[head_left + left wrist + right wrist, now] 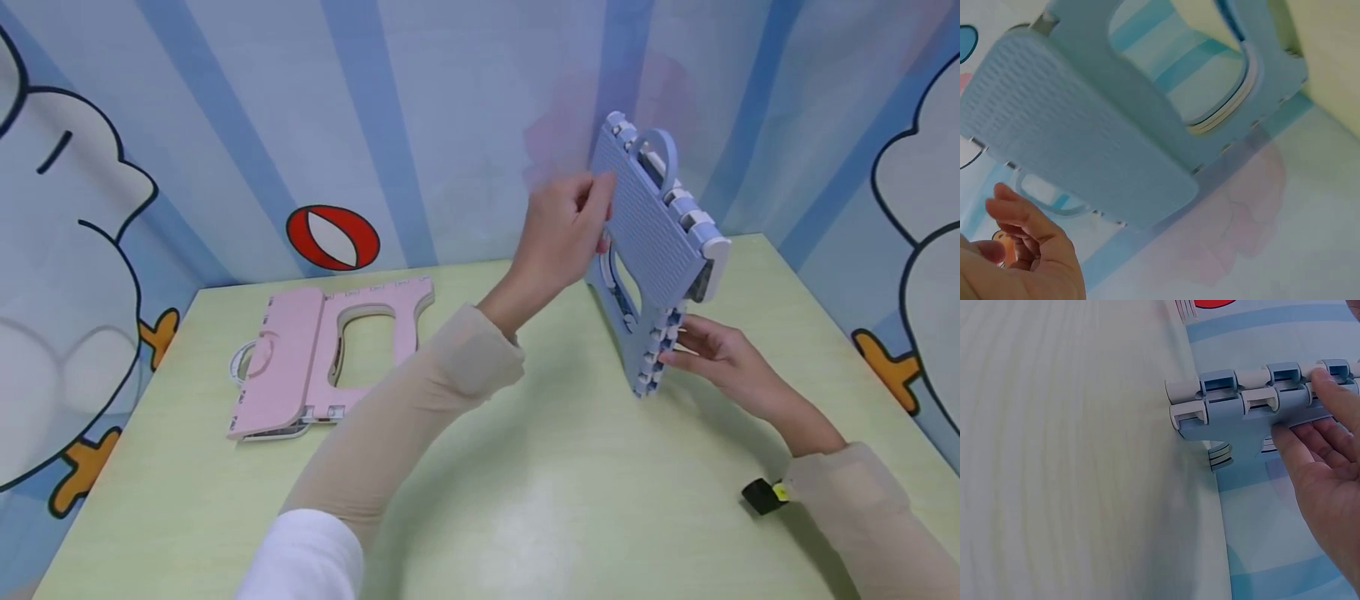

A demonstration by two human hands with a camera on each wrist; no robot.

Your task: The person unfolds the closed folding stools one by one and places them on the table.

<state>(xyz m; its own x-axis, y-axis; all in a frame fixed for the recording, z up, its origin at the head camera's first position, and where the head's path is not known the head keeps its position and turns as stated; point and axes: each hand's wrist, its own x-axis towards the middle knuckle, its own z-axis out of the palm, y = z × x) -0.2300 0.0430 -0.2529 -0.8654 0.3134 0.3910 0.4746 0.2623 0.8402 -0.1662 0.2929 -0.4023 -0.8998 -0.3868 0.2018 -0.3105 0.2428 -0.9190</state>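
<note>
A light blue folding stool, folded flat, stands upright on the table at the right, tilted, with its loop handle at the top. The right hand holds its hinged side edge; in the right wrist view, thumb and fingers of that hand pinch the edge beside the white and blue hinges. On the stool's other side is the left hand, its fingers loosely curled. The left wrist view shows this hand near the handle, holding nothing.
A pink folding stool lies folded on the pale table at the left. Behind the table rises a striped, printed backdrop. A small black piece with a yellow part is beside the right sleeve.
</note>
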